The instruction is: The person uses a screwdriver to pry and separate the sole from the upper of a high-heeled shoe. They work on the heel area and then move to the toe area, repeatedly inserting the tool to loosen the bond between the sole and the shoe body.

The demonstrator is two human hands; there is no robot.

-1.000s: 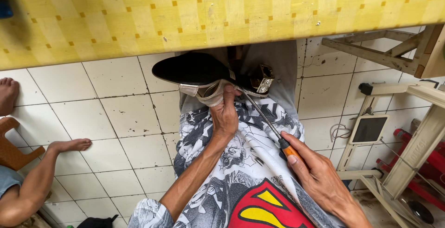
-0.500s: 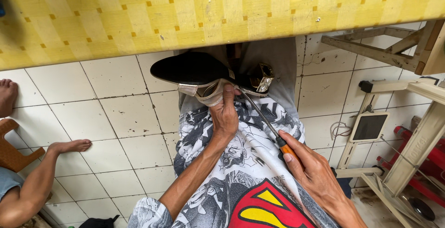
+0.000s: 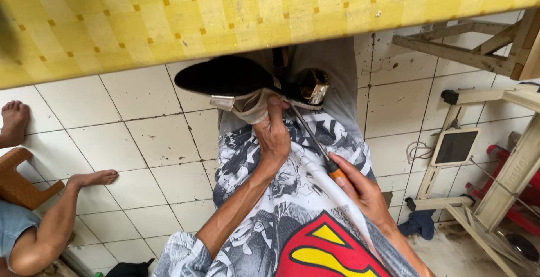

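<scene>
Left hand (image 3: 274, 136) grips shoe (image 3: 236, 80) — right hand (image 3: 363, 190) holds screwdriver (image 3: 315, 142).

Small home workshop, likely shoemaking: worn white tiled floor (image 3: 140, 136), table under yellow checked cloth (image 3: 169, 18), treadle sewing-machine stand (image 3: 484, 159), black shoe (image 3: 230, 77) on metal last stand (image 3: 312, 85), low wooden stool (image 3: 19, 178).

Shoe (image 3: 225, 77) toe under the yellow tablecloth (image 3: 169, 18) — screwdriver (image 3: 315, 142) tip behind the heel, another person's leg (image 3: 50, 226) cropped.
</scene>
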